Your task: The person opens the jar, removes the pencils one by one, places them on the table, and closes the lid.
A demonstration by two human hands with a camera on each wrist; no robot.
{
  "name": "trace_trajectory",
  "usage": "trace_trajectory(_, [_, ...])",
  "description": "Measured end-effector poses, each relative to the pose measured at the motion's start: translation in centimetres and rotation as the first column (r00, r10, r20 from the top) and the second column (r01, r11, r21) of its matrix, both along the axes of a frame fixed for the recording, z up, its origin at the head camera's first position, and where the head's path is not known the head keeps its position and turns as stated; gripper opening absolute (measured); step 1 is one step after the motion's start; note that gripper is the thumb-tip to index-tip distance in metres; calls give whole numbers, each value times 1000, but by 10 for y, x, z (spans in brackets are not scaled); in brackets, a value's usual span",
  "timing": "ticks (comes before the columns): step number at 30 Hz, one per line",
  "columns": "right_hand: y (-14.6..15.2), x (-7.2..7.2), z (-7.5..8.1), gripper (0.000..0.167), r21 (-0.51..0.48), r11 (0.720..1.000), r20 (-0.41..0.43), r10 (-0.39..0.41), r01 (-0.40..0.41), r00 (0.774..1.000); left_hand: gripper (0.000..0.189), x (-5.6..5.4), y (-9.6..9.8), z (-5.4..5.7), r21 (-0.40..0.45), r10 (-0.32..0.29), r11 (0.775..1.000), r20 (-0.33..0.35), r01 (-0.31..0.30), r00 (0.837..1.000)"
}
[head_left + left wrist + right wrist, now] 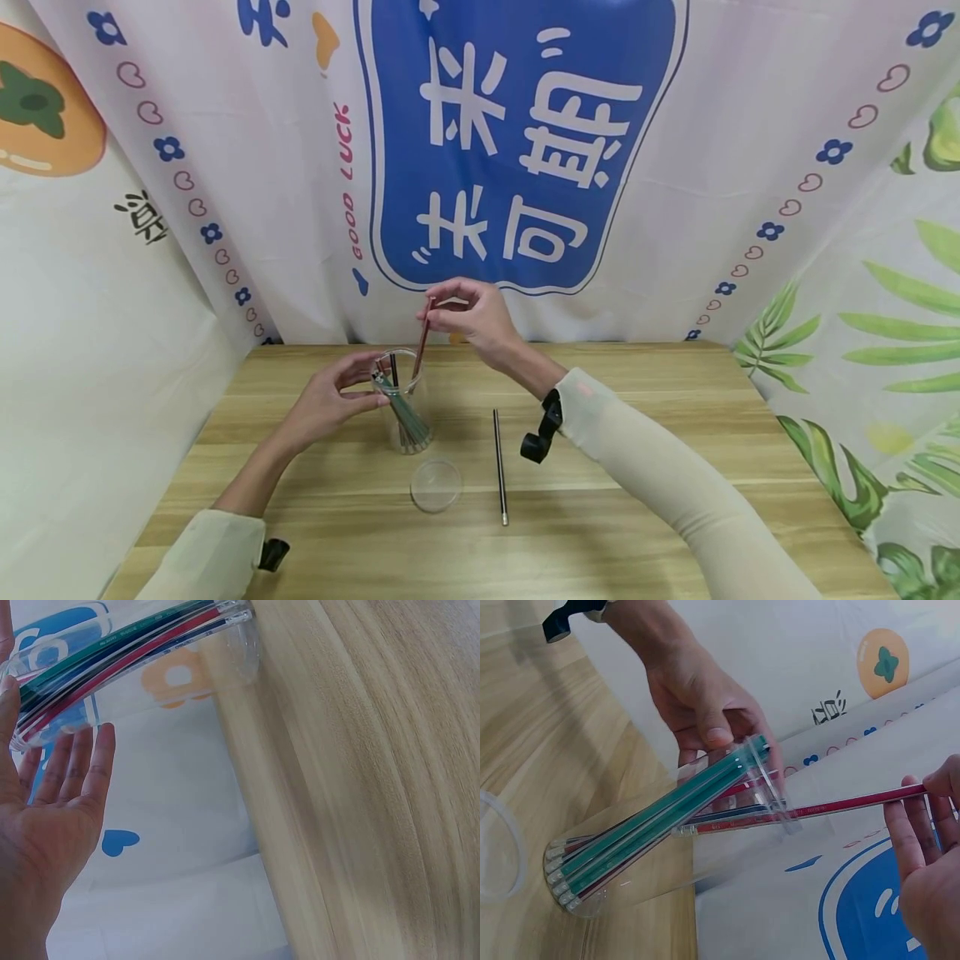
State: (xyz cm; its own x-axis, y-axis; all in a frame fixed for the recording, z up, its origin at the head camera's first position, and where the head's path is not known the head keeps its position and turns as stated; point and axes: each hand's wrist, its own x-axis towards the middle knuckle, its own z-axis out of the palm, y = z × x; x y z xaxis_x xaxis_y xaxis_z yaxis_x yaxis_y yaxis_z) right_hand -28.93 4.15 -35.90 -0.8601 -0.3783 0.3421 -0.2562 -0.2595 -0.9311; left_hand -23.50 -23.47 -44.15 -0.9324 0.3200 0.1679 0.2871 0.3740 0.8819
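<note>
My left hand [324, 402] grips a clear cylindrical container [420, 407] near its rim, thumb on one side and fingers on the other. The container stands on the table, with several green pencils [645, 817] and some dark and red ones leaning inside, eraser ends down. Above its mouth, my right hand [478, 321] pinches a red pencil [840, 804] close to its upper end. That pencil's lower end, with the eraser, is inside the container, short of the bottom.
A clear round lid [436, 486] lies on the wooden table [315, 533] in front of the container. Right of it lies a black pencil [500, 467]. A printed curtain [315, 275] hangs behind the table's far edge.
</note>
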Motion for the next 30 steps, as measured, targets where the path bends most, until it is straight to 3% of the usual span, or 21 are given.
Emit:
trace_trajectory(3, [2, 1, 3, 27, -21, 1000, 21, -8, 9, 1000, 68, 0, -1, 0, 3, 2, 1000, 5, -2, 1000])
trace_trajectory(12, [6, -2, 9, 23, -115, 991, 64, -63, 71, 996, 69, -1, -2, -2, 13, -9, 1000, 10, 9, 1000])
trace_trajectory(21, [14, -5, 17, 25, -294, 950, 136, -67, 105, 988, 69, -1, -1, -1, 3, -7, 1000, 2, 7, 1000])
trace_trajectory(30, [27, -6, 27, 28, -355, 914, 159, -151, 199, 976, 68, -2, -1, -1, 22, -12, 1000, 3, 12, 1000])
